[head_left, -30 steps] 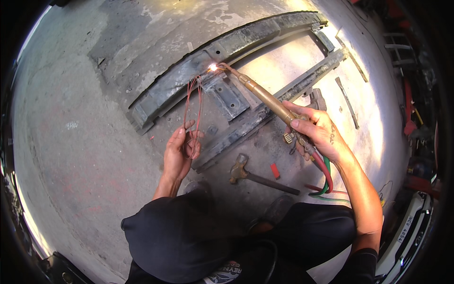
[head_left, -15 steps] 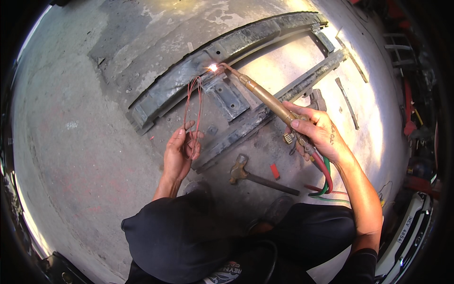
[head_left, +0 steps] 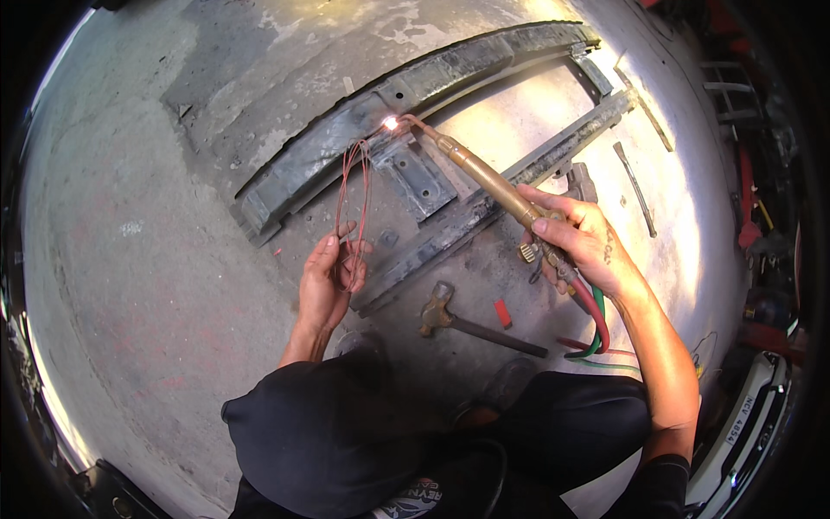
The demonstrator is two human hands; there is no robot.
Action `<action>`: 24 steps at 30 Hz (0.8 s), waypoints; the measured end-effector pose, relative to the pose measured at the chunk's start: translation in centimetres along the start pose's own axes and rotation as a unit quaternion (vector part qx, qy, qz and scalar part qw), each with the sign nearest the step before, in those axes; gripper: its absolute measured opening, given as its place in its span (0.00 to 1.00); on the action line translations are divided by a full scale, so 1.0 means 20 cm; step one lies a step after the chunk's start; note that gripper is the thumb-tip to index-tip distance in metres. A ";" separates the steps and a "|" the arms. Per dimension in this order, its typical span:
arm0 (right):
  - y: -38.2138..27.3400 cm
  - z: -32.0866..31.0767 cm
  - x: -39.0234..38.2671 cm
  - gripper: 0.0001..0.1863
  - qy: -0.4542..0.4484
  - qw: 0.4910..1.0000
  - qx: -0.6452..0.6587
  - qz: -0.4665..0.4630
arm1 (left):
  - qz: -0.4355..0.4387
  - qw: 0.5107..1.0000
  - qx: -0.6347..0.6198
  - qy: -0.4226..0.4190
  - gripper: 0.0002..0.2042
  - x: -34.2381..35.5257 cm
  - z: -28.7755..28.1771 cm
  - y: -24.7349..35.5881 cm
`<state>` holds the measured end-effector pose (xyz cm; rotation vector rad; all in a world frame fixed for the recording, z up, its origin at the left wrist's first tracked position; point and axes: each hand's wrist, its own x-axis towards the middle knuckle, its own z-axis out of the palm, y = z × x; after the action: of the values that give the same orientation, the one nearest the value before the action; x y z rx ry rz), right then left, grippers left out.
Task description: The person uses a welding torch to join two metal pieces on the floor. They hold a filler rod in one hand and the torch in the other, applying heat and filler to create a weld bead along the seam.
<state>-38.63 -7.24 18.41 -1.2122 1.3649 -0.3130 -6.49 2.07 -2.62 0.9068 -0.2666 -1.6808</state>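
On a concrete floor (head_left: 130,268), a curved steel beam (head_left: 437,73) is met by the flame (head_left: 392,123) of a brass gas torch (head_left: 488,180). The torch's handle is wrapped by the fingers of the right hand (head_left: 585,238), set well back, presumably for distance from the heat. Looped reddish wire (head_left: 341,192) is pinched between the left hand's (head_left: 324,275) thumb and fingers, its upper end apparently angled flameward, though contact is lost in glare. Slack is left in the red and green hoses (head_left: 598,320), seemingly for free movement.

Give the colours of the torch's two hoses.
One red hose, one green hose; best seen in the head view.
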 end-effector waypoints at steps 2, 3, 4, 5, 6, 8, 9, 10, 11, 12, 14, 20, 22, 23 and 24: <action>0.00 0.00 0.00 0.29 0.000 1.000 0.000 -0.002 | -0.001 1.000 0.003 0.003 0.22 0.00 0.00 0.00; 0.00 0.00 0.00 0.29 0.001 1.000 -0.002 -0.002 | -0.001 1.000 0.000 0.002 0.22 0.00 0.01 0.00; 0.00 0.00 0.00 0.29 0.002 1.000 -0.003 -0.003 | -0.001 1.000 -0.003 0.001 0.21 0.00 0.01 0.01; 0.00 0.00 0.00 0.29 0.001 1.000 -0.005 -0.002 | -0.001 1.000 -0.007 -0.001 0.21 0.00 0.01 0.01; -0.01 0.00 0.00 0.29 0.000 1.000 -0.007 -0.002 | -0.001 1.000 -0.007 0.000 0.21 0.00 0.01 0.01; 0.00 -0.01 0.00 0.29 -0.005 1.000 -0.003 -0.006 | -0.002 1.000 -0.008 0.000 0.21 0.00 0.01 0.01; 0.01 -0.01 0.01 0.29 -0.009 1.000 0.002 -0.009 | -0.001 1.000 -0.008 -0.001 0.21 0.00 0.01 0.01; 0.02 -0.02 0.01 0.30 -0.012 1.000 0.007 -0.011 | -0.001 1.000 -0.007 -0.002 0.21 0.00 0.01 0.01; 0.01 -0.01 0.01 0.29 -0.007 1.000 0.004 -0.008 | 0.000 1.000 -0.007 -0.003 0.21 0.00 0.01 0.01; 0.00 0.00 0.00 0.29 -0.002 1.000 0.001 -0.004 | -0.001 1.000 -0.008 -0.004 0.21 0.00 0.01 0.01; -0.01 0.00 0.00 0.29 0.004 1.000 -0.005 -0.002 | -0.003 1.000 -0.011 -0.007 0.21 0.00 0.01 0.01; -0.02 0.00 -0.01 0.29 0.005 1.000 -0.011 -0.004 | -0.001 1.000 0.002 -0.009 0.22 0.01 0.01 0.01; 0.00 0.00 0.00 0.29 0.005 1.000 -0.010 -0.006 | 0.001 1.000 0.003 -0.011 0.22 0.01 0.01 0.01; 0.00 0.00 0.00 0.29 0.005 1.000 -0.008 -0.005 | 0.002 1.000 0.003 -0.013 0.22 0.01 0.01 0.01; 0.00 -0.01 0.00 0.29 0.006 1.000 -0.005 -0.005 | 0.000 1.000 0.003 -0.013 0.22 0.02 0.01 0.01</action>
<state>-38.80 -7.23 18.43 -1.2276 1.3735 -0.3213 -6.56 1.68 -2.58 0.8902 -0.2879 -1.6940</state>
